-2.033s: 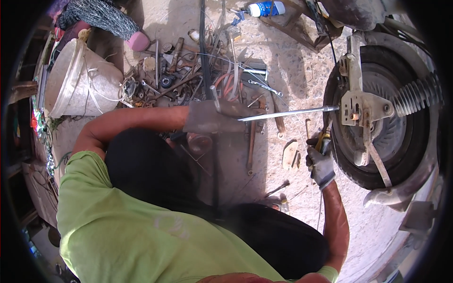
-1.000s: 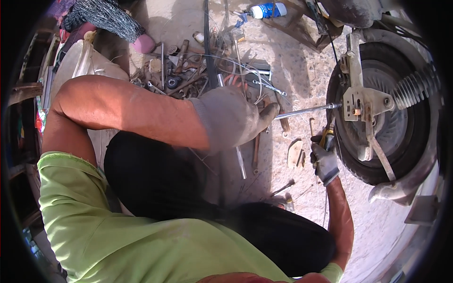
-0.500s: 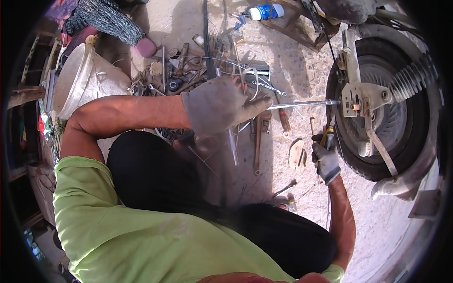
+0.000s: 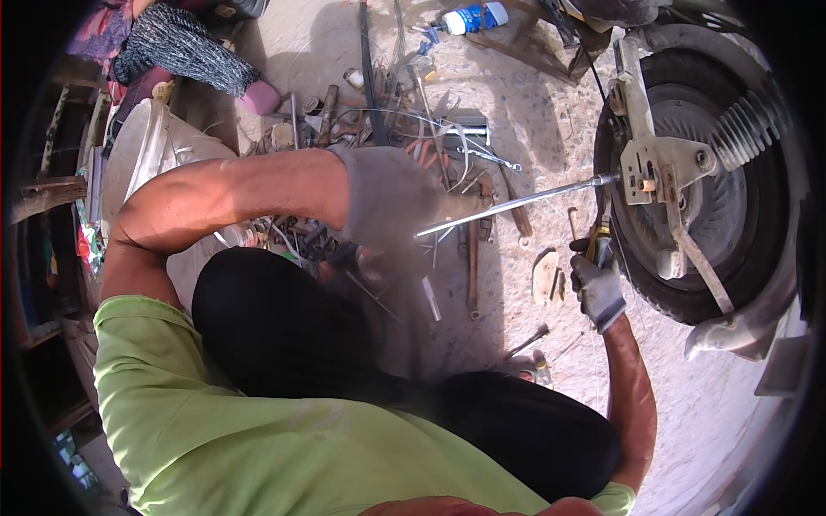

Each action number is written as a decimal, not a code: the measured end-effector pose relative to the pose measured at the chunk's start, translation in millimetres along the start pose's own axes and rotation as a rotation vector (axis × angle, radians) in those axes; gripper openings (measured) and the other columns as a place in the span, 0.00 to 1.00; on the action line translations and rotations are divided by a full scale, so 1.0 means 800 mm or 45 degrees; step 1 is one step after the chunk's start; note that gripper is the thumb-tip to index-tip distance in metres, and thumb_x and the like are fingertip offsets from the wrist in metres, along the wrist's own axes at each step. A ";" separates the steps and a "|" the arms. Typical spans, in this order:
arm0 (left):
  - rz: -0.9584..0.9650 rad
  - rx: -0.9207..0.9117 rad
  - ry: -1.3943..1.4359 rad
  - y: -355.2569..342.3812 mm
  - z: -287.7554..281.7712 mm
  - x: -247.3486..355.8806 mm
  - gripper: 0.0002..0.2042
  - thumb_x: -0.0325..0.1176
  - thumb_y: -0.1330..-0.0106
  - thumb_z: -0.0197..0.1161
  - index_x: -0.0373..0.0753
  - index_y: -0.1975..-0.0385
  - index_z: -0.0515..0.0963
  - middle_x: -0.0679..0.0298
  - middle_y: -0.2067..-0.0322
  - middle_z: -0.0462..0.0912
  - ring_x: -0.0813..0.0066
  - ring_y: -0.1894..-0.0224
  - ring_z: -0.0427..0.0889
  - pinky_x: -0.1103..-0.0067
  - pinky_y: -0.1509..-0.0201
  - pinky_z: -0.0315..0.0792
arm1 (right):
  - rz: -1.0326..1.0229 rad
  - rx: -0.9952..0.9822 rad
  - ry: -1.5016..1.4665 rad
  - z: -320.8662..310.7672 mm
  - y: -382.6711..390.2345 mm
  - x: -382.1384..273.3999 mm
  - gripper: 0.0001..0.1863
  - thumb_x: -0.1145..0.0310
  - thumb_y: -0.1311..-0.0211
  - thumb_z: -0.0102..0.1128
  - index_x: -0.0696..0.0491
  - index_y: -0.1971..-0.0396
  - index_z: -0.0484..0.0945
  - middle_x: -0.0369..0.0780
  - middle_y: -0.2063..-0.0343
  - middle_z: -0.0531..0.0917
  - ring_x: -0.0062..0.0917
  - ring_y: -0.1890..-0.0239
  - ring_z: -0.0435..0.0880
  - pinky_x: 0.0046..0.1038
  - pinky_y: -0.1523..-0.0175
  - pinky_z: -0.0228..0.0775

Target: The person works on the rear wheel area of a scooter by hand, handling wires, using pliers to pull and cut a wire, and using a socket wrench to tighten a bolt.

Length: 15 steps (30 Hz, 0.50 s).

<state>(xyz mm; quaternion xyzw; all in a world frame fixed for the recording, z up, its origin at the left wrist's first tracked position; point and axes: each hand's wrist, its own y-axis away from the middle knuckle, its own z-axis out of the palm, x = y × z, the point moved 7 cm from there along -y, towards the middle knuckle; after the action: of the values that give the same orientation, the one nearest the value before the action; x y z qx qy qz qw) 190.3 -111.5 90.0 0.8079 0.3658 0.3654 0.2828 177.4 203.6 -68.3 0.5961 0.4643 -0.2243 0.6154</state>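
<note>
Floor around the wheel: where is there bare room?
Bare floor: between the tool pile and wheel, beyond the long bar; also right of the right forearm, nearer than the wheel. Crowded: the tool pile by the bucket.

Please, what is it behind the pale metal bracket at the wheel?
Past the edges of the pale metal bracket, the black tyre and grey hub can be seen. Whatever lies directly behind it is covered.

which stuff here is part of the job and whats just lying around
Seemingly in the job:
long metal rod tool, at the left hand
yellow-handled tool, in the right hand
wheel and metal bracket

Seemingly just lying about:
blue-and-white bottle
white bucket
pale flat piece
</note>
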 end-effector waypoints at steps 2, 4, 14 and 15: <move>0.055 0.121 -0.209 0.004 0.004 0.014 0.49 0.48 0.45 0.72 0.30 0.26 0.56 0.55 0.68 0.88 0.55 0.68 0.88 0.67 0.60 0.81 | 0.023 0.025 -0.003 -0.002 0.000 -0.005 0.10 0.76 0.39 0.60 0.57 0.58 0.79 0.32 0.76 0.77 0.12 0.77 0.72 0.20 0.73 0.64; 0.116 0.244 -0.422 0.007 0.002 0.034 0.48 0.47 0.44 0.71 0.30 0.26 0.55 0.56 0.68 0.88 0.54 0.68 0.88 0.67 0.62 0.81 | -0.005 0.036 0.014 -0.004 -0.002 -0.002 0.10 0.76 0.39 0.61 0.57 0.58 0.80 0.32 0.75 0.78 0.13 0.75 0.73 0.21 0.70 0.66; -0.216 0.076 -0.177 -0.004 -0.026 0.054 0.44 0.41 0.44 0.74 0.37 0.29 0.58 0.52 0.67 0.87 0.51 0.63 0.88 0.61 0.58 0.80 | -0.289 0.109 0.219 -0.009 -0.020 0.026 0.10 0.72 0.44 0.63 0.56 0.61 0.79 0.39 0.70 0.80 0.28 0.64 0.80 0.27 0.55 0.74; -0.139 0.166 -0.186 -0.007 -0.026 0.057 0.43 0.42 0.44 0.74 0.39 0.30 0.58 0.50 0.68 0.86 0.50 0.63 0.88 0.60 0.58 0.79 | -0.280 0.107 0.223 -0.011 -0.025 0.036 0.10 0.70 0.43 0.63 0.57 0.62 0.79 0.43 0.69 0.82 0.32 0.64 0.81 0.31 0.55 0.74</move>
<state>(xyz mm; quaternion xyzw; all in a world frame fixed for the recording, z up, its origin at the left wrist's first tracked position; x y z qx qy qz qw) 192.3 -68.0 115.3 0.8280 0.4107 0.2650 0.2749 171.7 216.1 -101.3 0.5841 0.5691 -0.2567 0.5188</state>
